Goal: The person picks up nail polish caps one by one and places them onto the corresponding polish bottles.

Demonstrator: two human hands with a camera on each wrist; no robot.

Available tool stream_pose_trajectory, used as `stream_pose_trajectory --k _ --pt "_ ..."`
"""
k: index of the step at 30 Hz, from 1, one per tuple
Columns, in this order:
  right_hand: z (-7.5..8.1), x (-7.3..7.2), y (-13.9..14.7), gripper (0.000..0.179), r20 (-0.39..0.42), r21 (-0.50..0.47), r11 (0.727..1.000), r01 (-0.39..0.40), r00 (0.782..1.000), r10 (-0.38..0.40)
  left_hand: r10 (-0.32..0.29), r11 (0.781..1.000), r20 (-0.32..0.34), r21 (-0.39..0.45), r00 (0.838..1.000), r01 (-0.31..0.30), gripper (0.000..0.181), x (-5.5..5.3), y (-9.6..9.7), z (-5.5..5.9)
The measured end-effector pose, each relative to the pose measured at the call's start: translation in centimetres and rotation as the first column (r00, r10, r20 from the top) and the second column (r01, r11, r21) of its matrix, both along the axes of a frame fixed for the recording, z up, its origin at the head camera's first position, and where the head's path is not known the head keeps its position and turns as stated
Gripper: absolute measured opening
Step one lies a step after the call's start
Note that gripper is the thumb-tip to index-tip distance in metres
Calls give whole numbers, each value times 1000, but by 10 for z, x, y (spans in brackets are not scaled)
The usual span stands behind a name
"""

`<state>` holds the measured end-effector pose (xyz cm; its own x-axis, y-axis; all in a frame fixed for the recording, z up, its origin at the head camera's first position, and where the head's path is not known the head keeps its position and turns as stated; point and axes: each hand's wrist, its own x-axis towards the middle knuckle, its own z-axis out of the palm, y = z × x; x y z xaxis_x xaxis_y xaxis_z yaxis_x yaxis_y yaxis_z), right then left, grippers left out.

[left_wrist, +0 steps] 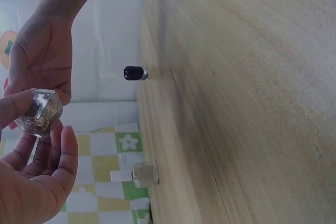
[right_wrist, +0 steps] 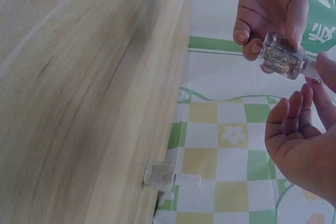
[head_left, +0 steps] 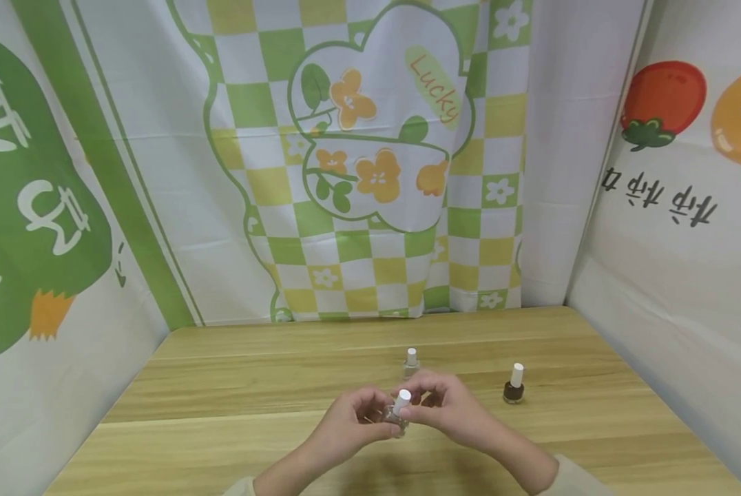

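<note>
Between both hands, above the table, is a clear nail polish bottle [right_wrist: 283,59] with gold glitter inside and a white cap [head_left: 403,397]. My left hand [head_left: 350,421] grips its glass body between thumb and fingers. The thumb and fingers of my right hand [head_left: 447,406] pinch the white cap, which sits on the bottle's neck. From below, the left wrist view shows the glittery base tilted toward the camera. Just beyond the hands stands a second nail polish bottle [head_left: 411,365], pale and clear with a white cap, partly hidden by the right hand in the head view.
A dark nail polish bottle [head_left: 514,391] with a white cap stands upright to the right of the hands. All are on a wood-grain table [head_left: 234,372]. Printed curtains [head_left: 358,275] hang along the table's back and sides.
</note>
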<state>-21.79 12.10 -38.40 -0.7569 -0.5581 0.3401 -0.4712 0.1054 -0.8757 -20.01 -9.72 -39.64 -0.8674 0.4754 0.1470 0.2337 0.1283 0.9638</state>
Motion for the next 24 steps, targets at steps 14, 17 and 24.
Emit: stream_pose_trajectory --k 14,17,24 --pt "-5 1 -6 13 4 18 996 90 996 -91 -3 1000 3 -2 1000 3 23 0 0 0" --pt "-4 2 -8 17 19 28 993 114 993 -115 -1 1000 4 -6 1000 1 23 0 1 0" --pt "-3 6 -12 23 67 17 987 161 985 -162 3 1000 6 -7 1000 -3 23 0 1 0"
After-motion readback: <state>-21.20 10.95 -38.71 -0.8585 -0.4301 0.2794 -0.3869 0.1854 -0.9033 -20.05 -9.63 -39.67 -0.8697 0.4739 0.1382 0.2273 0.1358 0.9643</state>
